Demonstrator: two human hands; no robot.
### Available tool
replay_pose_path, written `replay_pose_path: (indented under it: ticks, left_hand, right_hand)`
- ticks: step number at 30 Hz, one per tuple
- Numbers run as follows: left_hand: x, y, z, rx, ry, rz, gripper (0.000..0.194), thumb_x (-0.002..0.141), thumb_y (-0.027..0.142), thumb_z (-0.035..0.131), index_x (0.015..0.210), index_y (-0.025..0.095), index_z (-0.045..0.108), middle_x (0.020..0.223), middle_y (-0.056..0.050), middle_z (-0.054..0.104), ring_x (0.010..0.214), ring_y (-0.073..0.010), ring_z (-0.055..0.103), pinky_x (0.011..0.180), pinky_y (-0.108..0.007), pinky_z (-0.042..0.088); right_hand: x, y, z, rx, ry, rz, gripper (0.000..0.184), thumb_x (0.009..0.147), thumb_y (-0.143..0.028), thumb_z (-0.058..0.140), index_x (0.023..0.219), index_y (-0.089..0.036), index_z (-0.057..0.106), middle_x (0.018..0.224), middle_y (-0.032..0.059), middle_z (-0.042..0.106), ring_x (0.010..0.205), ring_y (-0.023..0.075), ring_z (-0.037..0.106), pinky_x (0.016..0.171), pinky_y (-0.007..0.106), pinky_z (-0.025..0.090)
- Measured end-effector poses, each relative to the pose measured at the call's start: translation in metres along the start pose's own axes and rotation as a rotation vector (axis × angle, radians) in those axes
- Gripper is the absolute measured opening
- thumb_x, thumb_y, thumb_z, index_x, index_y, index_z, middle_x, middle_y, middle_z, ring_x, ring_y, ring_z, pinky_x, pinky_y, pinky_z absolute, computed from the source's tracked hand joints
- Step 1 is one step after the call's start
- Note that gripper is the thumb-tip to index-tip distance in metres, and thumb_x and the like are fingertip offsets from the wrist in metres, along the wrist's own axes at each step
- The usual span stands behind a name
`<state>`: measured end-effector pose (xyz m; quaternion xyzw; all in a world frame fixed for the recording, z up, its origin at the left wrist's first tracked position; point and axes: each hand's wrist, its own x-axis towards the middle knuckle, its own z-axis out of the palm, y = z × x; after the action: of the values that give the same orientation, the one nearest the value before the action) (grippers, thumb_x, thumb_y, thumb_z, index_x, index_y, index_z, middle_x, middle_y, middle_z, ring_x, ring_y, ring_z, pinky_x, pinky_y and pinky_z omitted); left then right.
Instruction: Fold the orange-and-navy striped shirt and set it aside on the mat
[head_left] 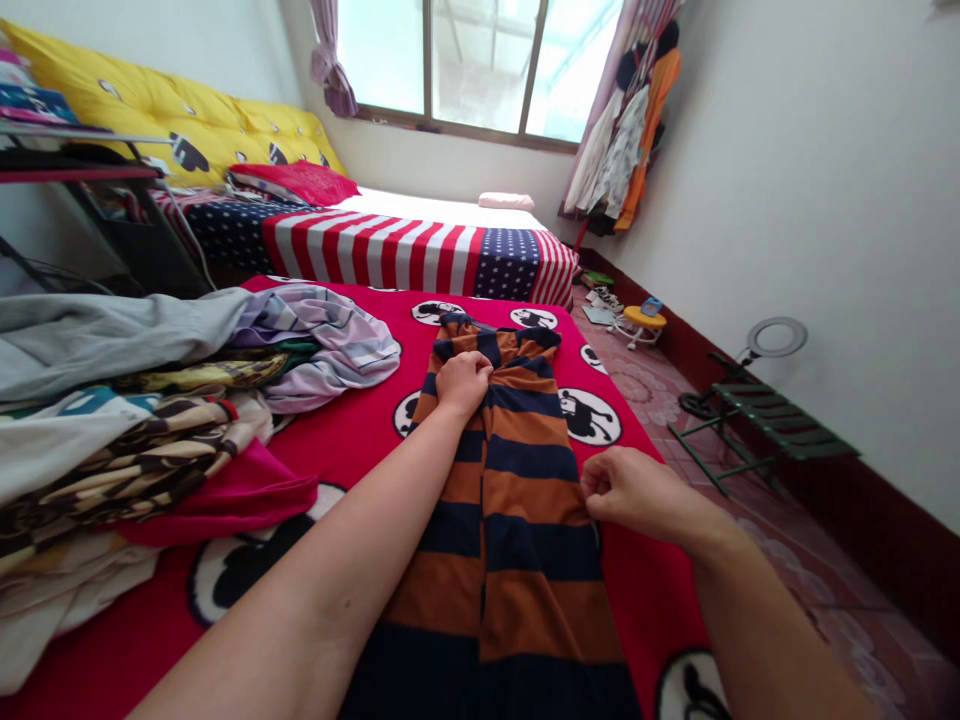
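A long garment (525, 545) with wide navy and rust-orange stripes lies lengthwise on a red blanket (345, 440); whether it is a dress or another kind of clothing I cannot tell. A dark line runs down its middle, and its far end is bunched. My left hand (463, 383) is closed, pinching the cloth near that far end. At the garment's right edge, my right hand (634, 492) is also closed, its curled fingers gripping the side of the cloth. The fingertips of both hands are partly hidden.
Several crumpled clothes (180, 400) form a heap on the left. Beyond the blanket stands a bed (375, 250) with a stars-and-stripes cover. On the tiled floor to the right are a green folding stool (772, 420), a ring light (777, 336) and a yellow stool (643, 317).
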<state>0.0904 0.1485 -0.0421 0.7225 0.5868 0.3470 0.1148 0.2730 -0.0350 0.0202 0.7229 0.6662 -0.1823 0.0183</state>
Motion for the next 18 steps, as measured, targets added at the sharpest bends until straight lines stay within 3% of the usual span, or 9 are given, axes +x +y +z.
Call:
replay_pose_path:
  ticks: [4,7,11,18]
  left_hand:
    - [0.0,0.0,0.0,-0.01,-0.001,-0.007,0.013,0.081,0.031,0.059,0.083,0.028,0.072,0.091,0.001,0.073,0.088,-0.0202,0.065,0.07,-0.026,0.047]
    - [0.0,0.0,-0.001,-0.019,-0.009,-0.012,0.013,0.082,0.031,0.059,0.084,0.028,0.072,0.092,0.001,0.073,0.088,-0.0198,0.065,0.071,-0.026,0.047]
    - [0.0,0.0,-0.001,-0.03,-0.021,-0.015,0.012,0.082,0.031,0.059,0.085,0.028,0.071,0.094,0.001,0.073,0.089,-0.0192,0.065,0.073,-0.026,0.047]
    - [0.002,-0.002,-0.002,-0.031,-0.006,-0.026,0.017,0.089,0.024,0.051,0.094,0.023,0.067,0.1,-0.003,0.07,0.096,-0.0178,0.063,0.081,-0.025,0.046]
  right_hand:
    - [-0.01,0.009,-0.013,-0.113,-0.008,0.034,0.014,0.06,-0.015,0.055,0.06,-0.024,0.066,0.061,-0.0021,0.064,0.058,0.0127,0.055,0.05,0.024,0.026]
    - [-0.009,0.004,-0.012,-0.099,0.106,0.023,0.009,0.064,-0.018,0.058,0.06,-0.024,0.064,0.062,-0.0017,0.064,0.059,0.0133,0.055,0.05,0.025,0.026]
    - [0.007,-0.012,0.009,0.088,0.306,-0.04,0.017,0.074,-0.038,0.062,0.065,-0.023,0.063,0.065,-0.0009,0.064,0.06,0.0141,0.055,0.051,0.024,0.028]
    - [0.029,-0.006,0.048,0.172,0.456,-0.073,0.031,0.081,-0.047,0.057,0.064,-0.021,0.058,0.058,-0.0019,0.059,0.057,0.0127,0.052,0.051,0.023,0.026]
